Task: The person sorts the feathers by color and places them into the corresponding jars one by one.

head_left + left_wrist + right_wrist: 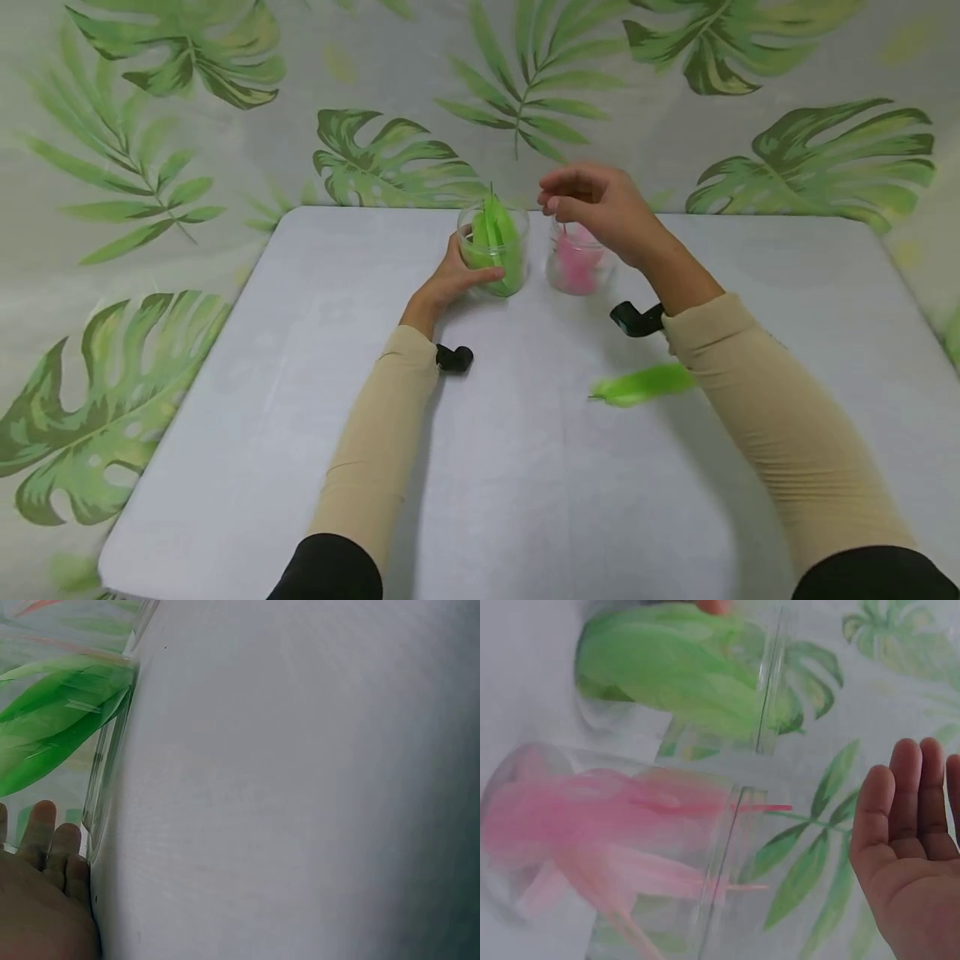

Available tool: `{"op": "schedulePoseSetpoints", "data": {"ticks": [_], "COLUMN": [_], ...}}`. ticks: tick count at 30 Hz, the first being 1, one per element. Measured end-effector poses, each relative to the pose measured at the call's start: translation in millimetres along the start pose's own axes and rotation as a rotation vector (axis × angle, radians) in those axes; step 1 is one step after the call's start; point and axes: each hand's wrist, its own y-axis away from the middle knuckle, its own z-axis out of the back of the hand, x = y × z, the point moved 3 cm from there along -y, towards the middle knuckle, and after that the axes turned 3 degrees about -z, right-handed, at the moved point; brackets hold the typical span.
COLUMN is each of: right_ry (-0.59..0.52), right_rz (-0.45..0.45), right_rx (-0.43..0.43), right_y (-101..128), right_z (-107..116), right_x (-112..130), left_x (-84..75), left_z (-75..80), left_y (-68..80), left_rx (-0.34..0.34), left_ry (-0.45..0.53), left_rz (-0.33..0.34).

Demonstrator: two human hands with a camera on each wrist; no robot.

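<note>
My left hand (450,279) grips a clear jar (517,225) from its left side, thumb across the front. Green feathers (495,242) stand in that jar, one quill tip poking above the rim. Next to it on the right is a second clear jar (606,271) with pink feathers (577,262), two quills reaching past its rim in the right wrist view. Above this jar is my right hand (611,208), fingers loosely bent, nothing seen in them. The right wrist view shows the right hand's fingers (906,787) fairly straight, beside the jar openings.
A loose green feather (645,385) lies on the white table (525,467), below the right forearm and partly hidden by the sleeve. Behind the jars, at the table's far edge, hangs a leaf-patterned cloth (405,50).
</note>
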Motion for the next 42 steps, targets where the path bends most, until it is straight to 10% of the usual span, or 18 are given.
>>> {"op": "schedulePoseSetpoints", "data": {"ticks": [12,17,42], "right_ry": [0.615,0.702,0.947], "right_rz": [0.172,0.125,0.288], "right_rx": [0.266,0.286,0.249], "right_y": [112,139,152], "right_z": [7,11,-34], "right_x": [-43,-75,-104], "left_x": [-4.7,-2.4,-1.5], "left_z": [-9.7,-5.5,0.6], "left_y": [2.8,2.7,2.7], "left_rx": [0.013,0.012,0.013], "left_ry": [0.007,0.004,-0.017], "left_rz": [-0.013,-0.011,0.01]}}
